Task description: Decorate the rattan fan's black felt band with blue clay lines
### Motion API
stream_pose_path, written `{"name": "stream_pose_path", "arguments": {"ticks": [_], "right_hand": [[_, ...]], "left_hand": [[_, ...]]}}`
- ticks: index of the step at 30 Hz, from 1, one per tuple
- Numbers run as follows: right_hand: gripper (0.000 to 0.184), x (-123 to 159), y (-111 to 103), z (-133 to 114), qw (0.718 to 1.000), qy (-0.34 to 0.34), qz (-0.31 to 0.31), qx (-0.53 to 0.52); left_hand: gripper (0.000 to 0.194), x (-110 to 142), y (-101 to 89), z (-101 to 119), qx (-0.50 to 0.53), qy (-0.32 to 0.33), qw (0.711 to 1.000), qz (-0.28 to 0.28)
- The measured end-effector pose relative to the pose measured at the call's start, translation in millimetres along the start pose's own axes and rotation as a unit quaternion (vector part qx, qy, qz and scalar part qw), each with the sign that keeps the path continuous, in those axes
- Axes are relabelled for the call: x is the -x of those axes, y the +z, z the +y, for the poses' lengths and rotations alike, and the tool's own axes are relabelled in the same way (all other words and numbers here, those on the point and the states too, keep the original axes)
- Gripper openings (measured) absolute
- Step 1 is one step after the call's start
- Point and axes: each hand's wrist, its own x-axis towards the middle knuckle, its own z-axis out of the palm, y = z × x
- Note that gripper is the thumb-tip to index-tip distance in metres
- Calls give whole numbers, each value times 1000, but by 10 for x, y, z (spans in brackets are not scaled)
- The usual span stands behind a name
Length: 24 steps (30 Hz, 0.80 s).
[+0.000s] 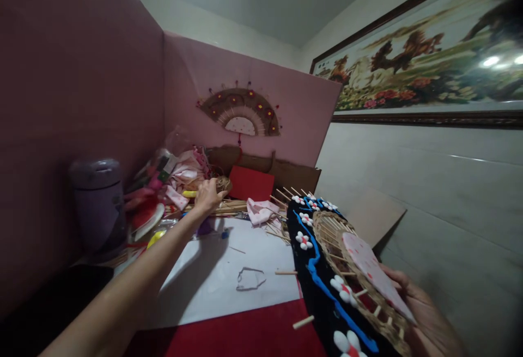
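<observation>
My left hand (207,195) reaches far across the table and its fingers close on a small ball of brown twine (223,183) beside a pile of thin wooden sticks (232,206). My right hand (429,319) holds the base of a handmade fan (327,259) at the lower right, fingers curled under it. The fan is black with a blue wavy line, white flowers with red centres, woven tan rings, a pink centre and stick ends poking out.
A white sheet (229,275) and red cloth (245,335) cover the table. A purple jar (98,204) stands at left beside craft clutter. A red card (250,183), a pink cloth (261,211) and a brown fan (241,112) on the pink board lie beyond.
</observation>
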Motion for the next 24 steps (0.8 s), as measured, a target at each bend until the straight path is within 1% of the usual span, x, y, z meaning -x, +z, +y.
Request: {"name": "stream_pose_path", "arguments": {"ticks": [2, 4, 6, 8, 11, 13, 16, 18, 20, 22, 24], "right_hand": [[47, -28, 10, -38, 1000, 5, -2, 4], [47, -61, 33, -82, 1000, 13, 2, 7], [47, -97, 62, -123, 1000, 18, 9, 8], [47, -135, 85, -156, 1000, 13, 13, 7], [45, -201, 78, -188, 1000, 11, 14, 2], [45, -243, 39, -203, 1000, 21, 9, -2], [45, -282, -28, -219, 1000, 23, -17, -1], [45, -282, -46, -226, 999, 16, -29, -4], [45, -261, -31, -229, 1000, 7, -21, -13], [44, -224, 14, -226, 1000, 1, -1, -24], [44, -176, 68, -215, 999, 2, 10, -37]], "left_hand": [[61, -169, 116, 34, -25, -15, 1000, 7], [67, -312, 240, 29, -43, -39, 998, 2], [69, -416, 356, -5, -54, -56, 997, -6], [68, -472, 442, -45, -59, -60, 996, -8], [64, -478, 488, -59, -47, -51, 998, 3], [62, -452, 456, -18, -26, -39, 999, 14], [61, -382, 332, 121, 30, -14, 999, 28], [59, -290, 227, 248, 80, 10, 996, 21], [55, -132, 139, 378, 136, 35, 990, -8], [49, 95, 90, 482, 190, 52, 979, -59], [45, 362, 84, 538, 229, 57, 965, -110]]}}
